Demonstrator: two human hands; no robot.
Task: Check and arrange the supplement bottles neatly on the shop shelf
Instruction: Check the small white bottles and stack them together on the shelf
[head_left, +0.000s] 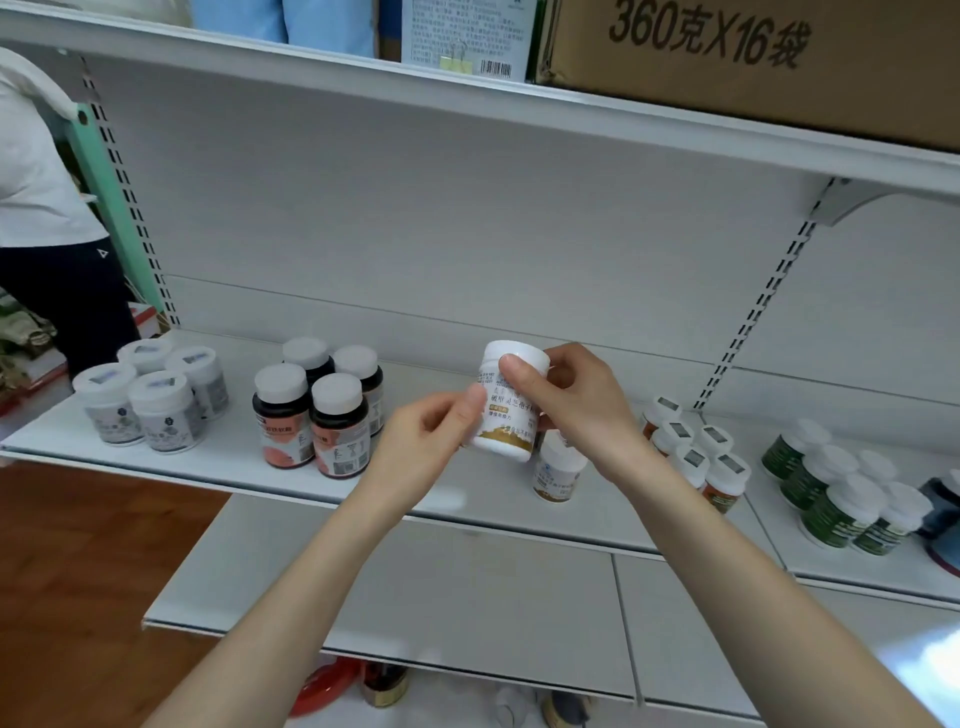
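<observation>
- White bottle (506, 410) is held clear above the shelf (234, 457), label facing the wearer, apparently for checking.
- Right hand (576, 400) grips its cap end; left hand (431, 441) pinches its lower side.
- It is a smooth plastic cylinder with a gold-banded label.
- Matching bottle (556, 473) stands beneath the right hand.

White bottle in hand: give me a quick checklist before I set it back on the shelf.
1. Grip: left hand and right hand both hold the bottle: ok.
2. Label faces the camera, bottle roughly upright: ok.
3. Cap seated tight: right hand covers part of it: cannot tell.
4. Matching bottle stands upright on the shelf just below: ok.
5. Bare shelf to the left of the matching bottle for a spot: ok.
</observation>
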